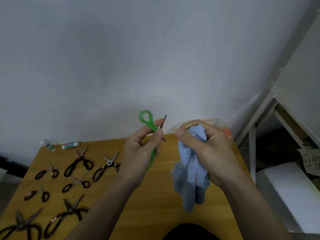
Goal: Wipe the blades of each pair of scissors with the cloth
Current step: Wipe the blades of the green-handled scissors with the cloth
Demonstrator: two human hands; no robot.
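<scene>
So right now the left hand [138,149] is holding the small green plastic-handled scissors [151,135] up in the air above the far edge of the yellowish wooden bench [155,196], fingers [158,122] curled around the handle near the pivot, with the thin blades sticking out open. The right hand [204,149] is bunched tight around the light blue terry cloth [192,170], which hangs down just beside the scissors but isn't touching them.

Seven other pairs, black-handled scissors [78,163] of various sizes, are spread over the left half of the bench, with two small white tubes [70,145] at the far-left corner. A clear plastic tub [216,122] sits behind the right hand.

My take on doing this bit well: keep the blades spread, pinch one blade inside a fold of cloth, and pull from pivot to tip, spine side first, so the edge never runs into the fingers. Do both faces, then the other blade. Those blades look tiny, so go gently.
</scene>
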